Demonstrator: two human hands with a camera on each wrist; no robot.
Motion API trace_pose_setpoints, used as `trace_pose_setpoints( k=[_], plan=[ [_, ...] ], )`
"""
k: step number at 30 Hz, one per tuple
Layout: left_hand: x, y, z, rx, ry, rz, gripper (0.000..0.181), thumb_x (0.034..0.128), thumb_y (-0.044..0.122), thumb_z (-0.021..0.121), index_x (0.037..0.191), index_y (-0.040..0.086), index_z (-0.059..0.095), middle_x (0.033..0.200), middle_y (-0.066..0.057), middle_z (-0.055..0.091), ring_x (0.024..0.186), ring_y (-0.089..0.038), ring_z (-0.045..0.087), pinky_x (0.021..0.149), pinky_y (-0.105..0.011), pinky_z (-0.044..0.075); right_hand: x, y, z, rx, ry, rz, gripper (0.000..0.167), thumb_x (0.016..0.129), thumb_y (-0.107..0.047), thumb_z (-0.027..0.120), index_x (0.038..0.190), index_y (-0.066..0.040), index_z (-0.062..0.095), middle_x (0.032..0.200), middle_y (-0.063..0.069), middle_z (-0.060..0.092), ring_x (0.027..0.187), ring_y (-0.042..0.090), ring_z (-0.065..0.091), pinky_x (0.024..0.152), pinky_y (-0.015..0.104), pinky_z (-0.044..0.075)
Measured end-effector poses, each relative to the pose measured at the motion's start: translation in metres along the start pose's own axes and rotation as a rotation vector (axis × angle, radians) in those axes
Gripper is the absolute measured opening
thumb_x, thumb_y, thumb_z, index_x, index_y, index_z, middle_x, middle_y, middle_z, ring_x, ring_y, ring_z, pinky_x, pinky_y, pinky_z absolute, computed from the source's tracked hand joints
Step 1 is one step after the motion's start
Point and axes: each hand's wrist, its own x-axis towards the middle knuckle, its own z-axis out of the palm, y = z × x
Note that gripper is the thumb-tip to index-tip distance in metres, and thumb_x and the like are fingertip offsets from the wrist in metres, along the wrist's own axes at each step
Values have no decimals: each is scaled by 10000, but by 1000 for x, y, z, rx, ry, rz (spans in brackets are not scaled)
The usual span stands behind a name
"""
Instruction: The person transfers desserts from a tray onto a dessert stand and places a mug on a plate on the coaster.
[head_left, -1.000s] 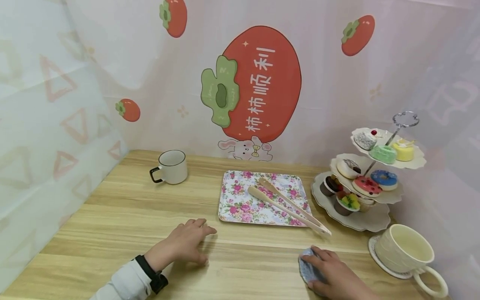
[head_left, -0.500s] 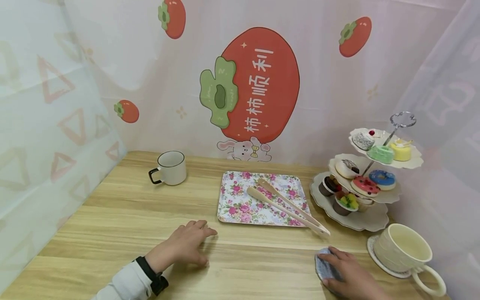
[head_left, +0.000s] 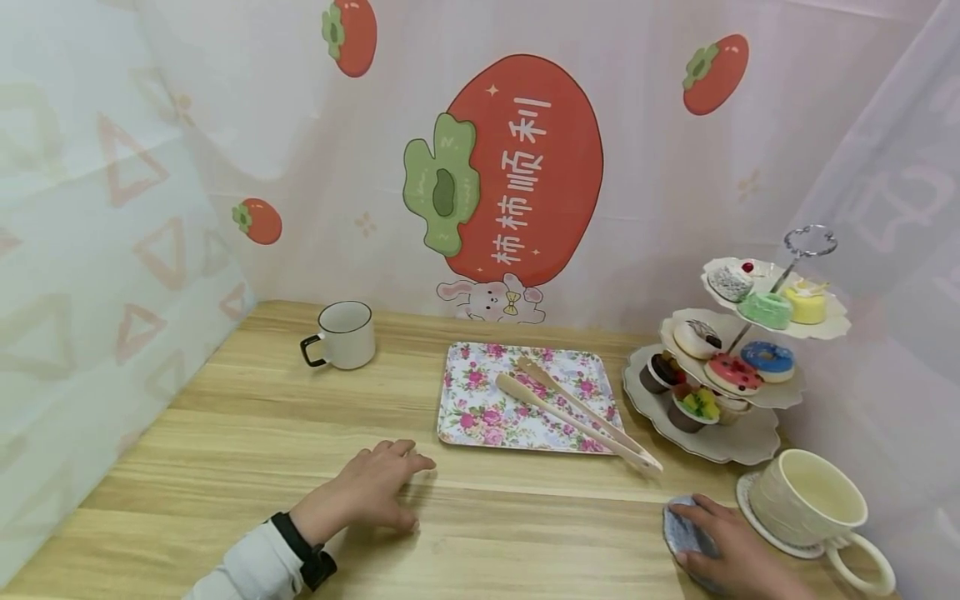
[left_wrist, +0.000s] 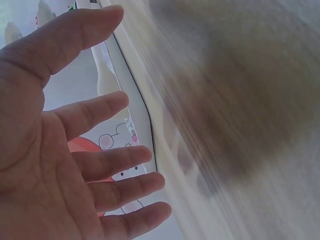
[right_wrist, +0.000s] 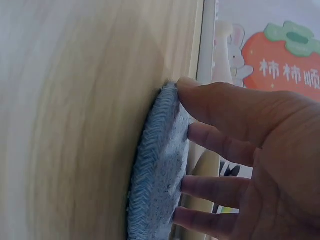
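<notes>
My right hand (head_left: 723,546) holds a blue-grey oval scrubbing sponge (head_left: 686,533) flat on the table, right of the middle. In the right wrist view, the sponge (right_wrist: 160,175) has a stitched edge. There the thumb of the right hand (right_wrist: 260,145) is at one end and the fingertips touch its upper face. My left hand (head_left: 371,492) is spread low over the wood at centre left and holds nothing. Its palm and apart fingers show in the left wrist view, with the hand (left_wrist: 75,150) beside the table. Whether its fingertips touch the wood, I cannot tell.
A flowered tray (head_left: 465,417) bearing wooden tongs (head_left: 562,408) lies ahead. A white mug (head_left: 348,337) stands back left. At the right are a three-tier stand (head_left: 757,442) of cakes and doughnuts, and a cream mug (head_left: 802,500) on a coaster (head_left: 783,542), close to my right hand.
My right hand has slid the sponge to the right along the table, closer to the cream mug. The left hand has stayed in place.
</notes>
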Motion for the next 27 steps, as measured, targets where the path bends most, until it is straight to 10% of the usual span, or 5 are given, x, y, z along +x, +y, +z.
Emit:
trace_pose_setpoints(
  k=[27],
  plan=[
    [-2, -2, -2, -27, -12, -4, 653, 642, 330, 797, 1212, 86, 591, 1282, -231, 468, 1143, -419, 438, 816, -609, 383, 5, 14, -6, -41, 28, 23, 535, 739, -293, 758, 1172, -23, 598, 1176, 379, 464, 986, 521, 503, 746, 624, 401]
  ],
)
